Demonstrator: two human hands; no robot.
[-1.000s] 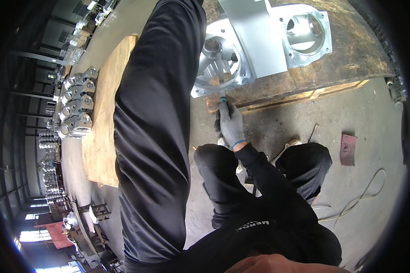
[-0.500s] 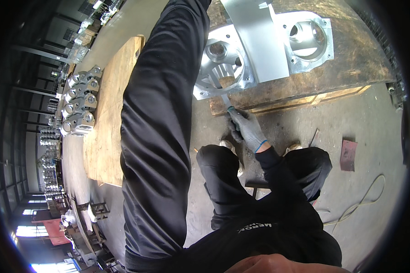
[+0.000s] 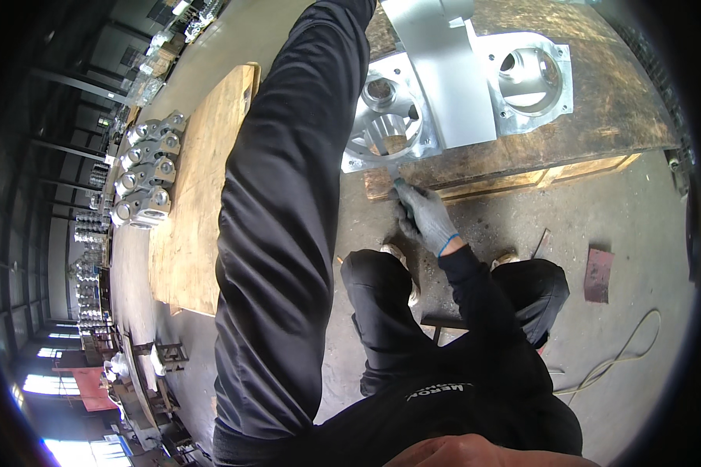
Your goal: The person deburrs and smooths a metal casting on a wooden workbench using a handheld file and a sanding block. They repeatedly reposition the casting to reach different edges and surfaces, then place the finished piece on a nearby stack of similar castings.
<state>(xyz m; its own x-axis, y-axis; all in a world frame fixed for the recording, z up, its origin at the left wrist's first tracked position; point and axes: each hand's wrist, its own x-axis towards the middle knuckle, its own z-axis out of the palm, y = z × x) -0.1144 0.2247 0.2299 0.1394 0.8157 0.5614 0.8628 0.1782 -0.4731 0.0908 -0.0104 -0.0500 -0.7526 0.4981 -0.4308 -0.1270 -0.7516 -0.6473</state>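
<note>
My right hand [image 3: 428, 218], in a grey knitted glove with a blue cuff edge, is closed around the handle of a slim hand tool [image 3: 398, 180]. The tool's pale blade points away from me at the near rim of a large silvery machined metal part [image 3: 461, 117]; its tip is blurred, and I cannot tell whether it touches. Round flanged openings sit on both sides of the part's smooth central block. My left arm [image 3: 284, 210], in a black sleeve, stretches far forward across the view. The left hand itself lies beyond the upper edge, out of sight.
The part rests on a worn wooden platform [image 3: 623, 117]. To the left stands a pale wooden board [image 3: 191, 226], with several metal castings [image 3: 144, 175] beside it. My knees are bent below the platform. A reddish plate [image 3: 597, 275] and a looped cable [image 3: 619, 358] lie on the floor.
The whole view has shifted slightly, so the scene sits a little further right. My right hand keeps its hold on the tool near the rim, and the blade looks more blurred.
</note>
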